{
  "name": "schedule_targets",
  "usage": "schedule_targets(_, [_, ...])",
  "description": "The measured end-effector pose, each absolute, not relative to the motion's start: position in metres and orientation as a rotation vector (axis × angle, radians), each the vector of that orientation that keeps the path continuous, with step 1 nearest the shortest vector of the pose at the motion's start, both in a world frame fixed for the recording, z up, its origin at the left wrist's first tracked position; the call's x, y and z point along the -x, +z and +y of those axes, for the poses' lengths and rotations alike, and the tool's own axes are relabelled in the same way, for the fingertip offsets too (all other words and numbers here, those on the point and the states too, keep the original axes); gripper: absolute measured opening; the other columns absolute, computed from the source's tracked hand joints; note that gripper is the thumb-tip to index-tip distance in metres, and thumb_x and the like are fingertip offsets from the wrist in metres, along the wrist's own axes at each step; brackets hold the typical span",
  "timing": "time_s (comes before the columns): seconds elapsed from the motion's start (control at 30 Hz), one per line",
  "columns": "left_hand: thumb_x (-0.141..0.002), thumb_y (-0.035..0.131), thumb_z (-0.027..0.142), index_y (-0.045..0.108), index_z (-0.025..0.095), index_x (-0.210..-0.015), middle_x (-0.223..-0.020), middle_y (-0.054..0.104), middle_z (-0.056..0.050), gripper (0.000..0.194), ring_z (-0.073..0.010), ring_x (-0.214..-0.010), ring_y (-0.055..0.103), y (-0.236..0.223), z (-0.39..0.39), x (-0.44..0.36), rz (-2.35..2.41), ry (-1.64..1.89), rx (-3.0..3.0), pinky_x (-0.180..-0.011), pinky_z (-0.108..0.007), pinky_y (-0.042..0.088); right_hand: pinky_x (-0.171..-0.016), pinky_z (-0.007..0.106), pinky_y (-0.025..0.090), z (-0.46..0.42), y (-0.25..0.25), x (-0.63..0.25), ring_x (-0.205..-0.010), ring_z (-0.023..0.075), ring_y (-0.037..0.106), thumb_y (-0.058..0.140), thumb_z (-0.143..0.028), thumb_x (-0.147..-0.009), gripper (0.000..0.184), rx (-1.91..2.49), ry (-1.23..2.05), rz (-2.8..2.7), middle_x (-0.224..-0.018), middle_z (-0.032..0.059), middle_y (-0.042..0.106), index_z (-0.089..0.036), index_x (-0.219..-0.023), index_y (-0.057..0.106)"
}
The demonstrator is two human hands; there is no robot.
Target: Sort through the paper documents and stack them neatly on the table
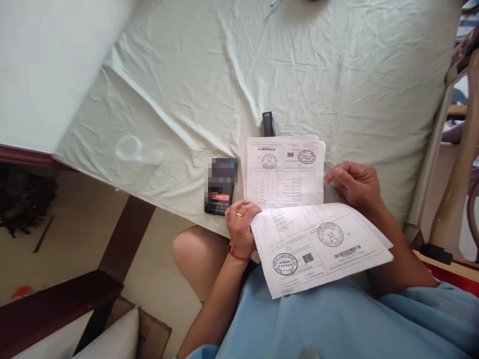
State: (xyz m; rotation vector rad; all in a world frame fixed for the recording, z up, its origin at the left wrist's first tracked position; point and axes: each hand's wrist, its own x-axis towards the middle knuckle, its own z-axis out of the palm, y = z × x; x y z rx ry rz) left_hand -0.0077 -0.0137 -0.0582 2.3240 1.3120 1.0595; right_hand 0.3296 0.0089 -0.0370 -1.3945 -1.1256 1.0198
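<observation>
A stack of printed, stamped papers [286, 187] lies at the front edge of the cloth-covered table. Its front part [299, 249] is folded over towards me and hangs above my lap, showing round stamps and a barcode. My left hand [242, 224], with a ring and a red wrist cord, is closed on the stack's left edge by the fold. Just beyond the right edge, my right hand [355, 184] is loosely closed, fingers curled, and nothing shows in it. A phone [219, 192] with a partly blurred screen lies left of the papers.
A black stapler-like object [268, 123] pokes out behind the papers. Towards the left stands a clear round container or lid [128, 148]. The pale tablecloth [179, 89] is wrinkled. At the right is a wooden chair [454, 164]; a dark wooden ledge [67, 309] is lower left.
</observation>
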Motion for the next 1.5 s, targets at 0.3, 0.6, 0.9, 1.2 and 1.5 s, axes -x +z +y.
schedule_targets(0.3, [-0.115, 0.059, 0.014, 0.067, 0.022, -0.113, -0.108, 0.07, 0.0, 0.011, -0.0287, -0.116, 0.06, -0.058, -0.011, 0.007, 1.293, 1.051, -2.325, -0.104, -0.042, 0.037, -0.072, 0.04, 0.06, 0.029, -0.061, -0.323, -0.077, 0.0208, 0.072, 0.079, -0.048, -0.093, 0.054, 1.676, 0.735, -1.091, -0.127, 0.0092, 0.082, -0.03, -0.143, 0.064])
schedule_targets(0.6, [-0.113, 0.059, 0.011, 0.069, 0.022, -0.112, -0.109, 0.072, -0.001, 0.015, -0.0291, -0.116, 0.06, -0.059, -0.012, 0.008, 1.287, 1.065, -2.322, -0.104, -0.044, 0.038, -0.064, 0.035, 0.05, 0.03, -0.052, -0.318, -0.064, 0.0165, 0.054, 0.084, -0.053, -0.087, 0.033, 1.704, 0.755, -1.149, -0.084, 0.0004, 0.072, -0.026, -0.105, 0.078])
schedule_targets(0.9, [-0.115, 0.059, 0.012, 0.069, 0.021, -0.112, -0.11, 0.071, -0.001, 0.014, -0.029, -0.114, 0.058, -0.058, -0.012, 0.007, 1.3, 1.058, -2.329, -0.1, -0.043, 0.038, -0.061, 0.035, 0.036, 0.028, -0.041, -0.316, -0.062, 0.0164, 0.041, 0.078, -0.058, -0.09, 0.032, 1.723, 0.764, -1.224, -0.069, -0.0005, 0.056, -0.027, -0.088, 0.076])
schedule_targets(1.2, [-0.115, 0.059, 0.012, 0.069, 0.021, -0.111, -0.109, 0.071, -0.002, 0.014, -0.029, -0.112, 0.058, -0.056, -0.012, 0.006, 1.3, 1.055, -2.328, -0.098, -0.043, 0.039, -0.06, 0.035, 0.035, 0.026, -0.043, -0.317, -0.061, 0.0173, 0.044, 0.076, -0.057, -0.092, 0.031, 1.709, 0.799, -1.247, -0.066, -0.0009, 0.054, -0.027, -0.086, 0.076])
schedule_targets(1.5, [-0.113, 0.063, 0.009, 0.07, 0.019, -0.114, -0.112, 0.069, -0.003, 0.013, -0.0293, -0.115, 0.056, -0.059, -0.013, 0.007, 1.297, 1.059, -2.325, -0.102, -0.041, 0.041, -0.06, 0.034, 0.035, 0.023, -0.053, -0.321, -0.059, 0.0153, 0.044, 0.078, -0.043, -0.094, 0.019, 1.592, 0.822, -1.228, -0.065, -0.0026, 0.053, -0.025, -0.089, 0.077])
